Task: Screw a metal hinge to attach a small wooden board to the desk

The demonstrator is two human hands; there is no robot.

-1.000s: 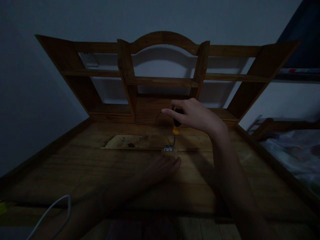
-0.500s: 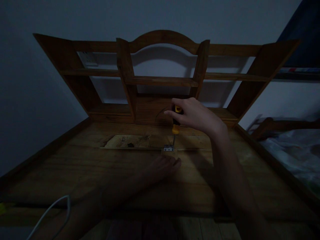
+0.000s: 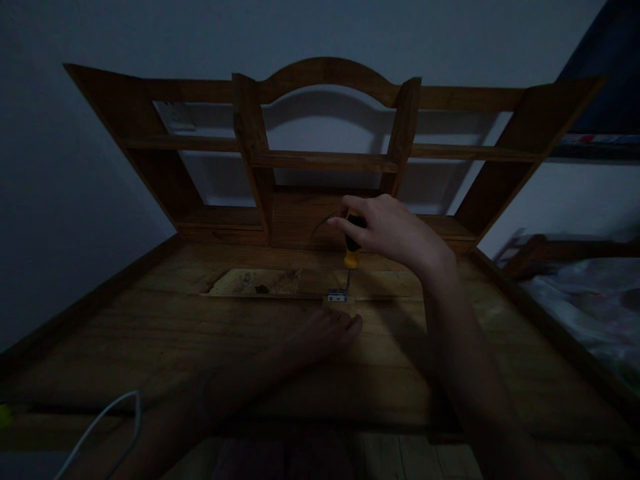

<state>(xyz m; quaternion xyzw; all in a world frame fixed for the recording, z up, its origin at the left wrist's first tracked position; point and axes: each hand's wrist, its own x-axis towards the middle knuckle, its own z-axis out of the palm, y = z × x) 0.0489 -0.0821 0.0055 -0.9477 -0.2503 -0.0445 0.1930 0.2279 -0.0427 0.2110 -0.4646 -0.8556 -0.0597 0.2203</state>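
Note:
My right hand [image 3: 387,230] is closed round the black and yellow handle of a screwdriver [image 3: 351,250], held upright. Its tip rests on a small metal hinge [image 3: 337,295] at the edge of a recessed panel in the wooden desk top [image 3: 175,333]. My left hand [image 3: 327,332] lies flat on the desk just in front of the hinge, fingers stretched out and together, fingertips close to the small wooden block under the hinge.
A wooden hutch with shelves and an arched top [image 3: 325,73] stands at the back of the desk against a pale wall. A white cable [image 3: 107,417] curves at the near left. A bed with light bedding [image 3: 585,307] is at the right. The room is dim.
My right hand has shifted its fingers on the screwdriver handle, turning it in place. The left hand has stayed flat on the desk.

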